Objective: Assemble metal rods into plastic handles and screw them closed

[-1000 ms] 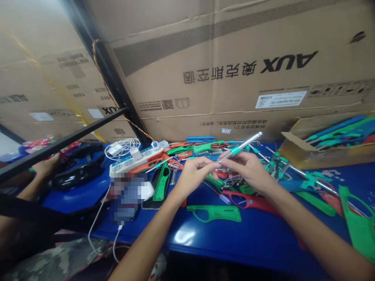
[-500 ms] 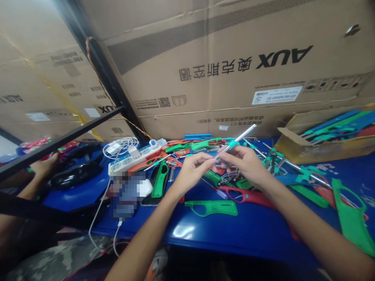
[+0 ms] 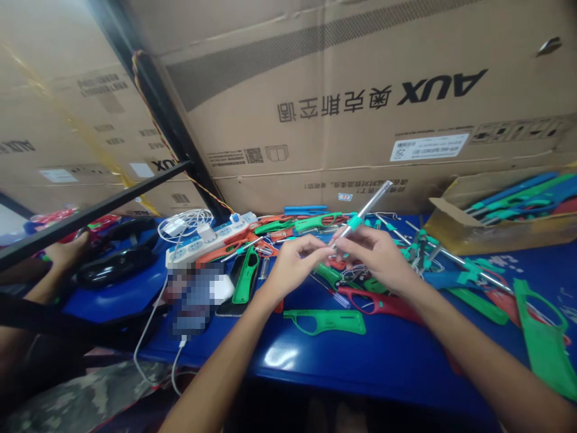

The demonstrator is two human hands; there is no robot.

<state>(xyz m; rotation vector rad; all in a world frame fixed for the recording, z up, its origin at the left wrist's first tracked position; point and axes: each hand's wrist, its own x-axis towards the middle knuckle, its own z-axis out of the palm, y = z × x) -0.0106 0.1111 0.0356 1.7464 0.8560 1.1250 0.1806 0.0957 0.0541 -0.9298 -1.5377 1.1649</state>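
Observation:
Above the blue table, my right hand (image 3: pixel 378 252) is closed on a silver lighter tube (image 3: pixel 374 198) with a teal collar (image 3: pixel 354 221). The tube slants up and to the right. My left hand (image 3: pixel 294 261) pinches at its lower end, where a small part is mostly hidden by the fingertips. Below the hands lie a green lighter handle shell (image 3: pixel 347 322) and a red handle shell (image 3: pixel 383 302). Loose wires and small parts (image 3: pixel 354 273) sit just under my fingers.
Behind stands a large cardboard box (image 3: pixel 333 144). An open carton (image 3: pixel 487 231) of lighters is at right. A power strip (image 3: pixel 193 246), blurred phone (image 3: pixel 193 307) and cables are left. Another person's hand (image 3: pixel 67 249) shows beyond the black frame (image 3: pixel 99 207).
The tube has tipped slightly more upright, its tip rising and shifting a little left. Both hands stay together in nearly the same place.

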